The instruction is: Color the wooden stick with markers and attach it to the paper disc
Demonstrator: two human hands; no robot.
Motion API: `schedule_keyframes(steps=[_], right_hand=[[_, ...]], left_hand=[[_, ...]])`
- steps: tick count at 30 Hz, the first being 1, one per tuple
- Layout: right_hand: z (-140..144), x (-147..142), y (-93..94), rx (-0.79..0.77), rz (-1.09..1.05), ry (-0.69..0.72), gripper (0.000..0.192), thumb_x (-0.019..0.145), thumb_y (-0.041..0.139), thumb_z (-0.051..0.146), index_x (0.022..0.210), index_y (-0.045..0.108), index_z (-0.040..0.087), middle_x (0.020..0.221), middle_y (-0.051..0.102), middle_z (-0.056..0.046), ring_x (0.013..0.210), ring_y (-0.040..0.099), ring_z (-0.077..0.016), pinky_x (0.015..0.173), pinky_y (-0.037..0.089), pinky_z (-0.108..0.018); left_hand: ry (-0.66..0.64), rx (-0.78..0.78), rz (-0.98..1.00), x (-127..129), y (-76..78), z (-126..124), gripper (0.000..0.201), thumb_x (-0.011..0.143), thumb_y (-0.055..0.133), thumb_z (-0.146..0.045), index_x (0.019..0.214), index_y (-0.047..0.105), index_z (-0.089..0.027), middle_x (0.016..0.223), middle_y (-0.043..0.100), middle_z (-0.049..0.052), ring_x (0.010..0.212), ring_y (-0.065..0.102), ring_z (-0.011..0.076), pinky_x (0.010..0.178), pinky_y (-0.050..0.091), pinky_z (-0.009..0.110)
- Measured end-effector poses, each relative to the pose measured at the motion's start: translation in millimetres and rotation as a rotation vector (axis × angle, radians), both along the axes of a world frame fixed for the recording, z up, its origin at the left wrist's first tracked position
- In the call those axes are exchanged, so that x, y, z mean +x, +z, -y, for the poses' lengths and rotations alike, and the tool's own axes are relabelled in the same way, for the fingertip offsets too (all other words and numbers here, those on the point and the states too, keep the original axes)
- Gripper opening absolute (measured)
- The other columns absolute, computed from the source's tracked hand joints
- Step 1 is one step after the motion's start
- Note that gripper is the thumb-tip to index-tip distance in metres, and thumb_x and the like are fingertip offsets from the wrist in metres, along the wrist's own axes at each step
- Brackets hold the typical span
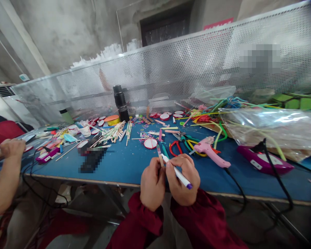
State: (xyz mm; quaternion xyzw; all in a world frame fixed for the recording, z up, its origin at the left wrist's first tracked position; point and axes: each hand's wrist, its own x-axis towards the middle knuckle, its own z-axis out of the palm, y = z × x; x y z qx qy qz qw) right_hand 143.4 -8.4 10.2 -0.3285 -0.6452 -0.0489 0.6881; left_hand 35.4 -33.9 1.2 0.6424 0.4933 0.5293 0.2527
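My left hand (152, 183) holds a wooden craft stick (160, 154) upright at the near edge of the blue table (124, 166). My right hand (184, 180) grips a white marker (176, 172) with a purple end, its tip touching the stick. Both hands sit close together, with dark red sleeves behind them. Just beyond the hands lie a pink glue gun (209, 150), red-handled scissors (175, 147) and a round white disc with a red rim (150, 143).
A black flask (120, 102) stands at the back by a perforated metal screen (186, 65). Craft sticks, discs and coloured straws litter the table. A purple glue gun (264, 162) with its cord and a plastic bag (274, 128) lie right. Another person's arm (5, 173) is at left.
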Motion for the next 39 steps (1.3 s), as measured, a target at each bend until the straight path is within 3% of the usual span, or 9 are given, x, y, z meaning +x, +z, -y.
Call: schedule_keyframes(steps=[39], right_hand=[[0.5, -0.8, -3.6, 0.025, 0.013, 0.034, 0.013, 0.087, 0.061, 0.011, 0.086, 0.055, 0.024, 0.073, 0.064, 0.003, 0.066, 0.062, -0.0157, 0.087, 0.05, -0.04]], left_hand=[[0.021, 0.015, 0.021, -0.3, -1.2, 0.3, 0.021, 0.103, 0.047, -0.038, 0.106, 0.06, -0.021, 0.085, 0.07, 0.003, 0.078, 0.064, 0.017, 0.072, 0.048, 0.025]])
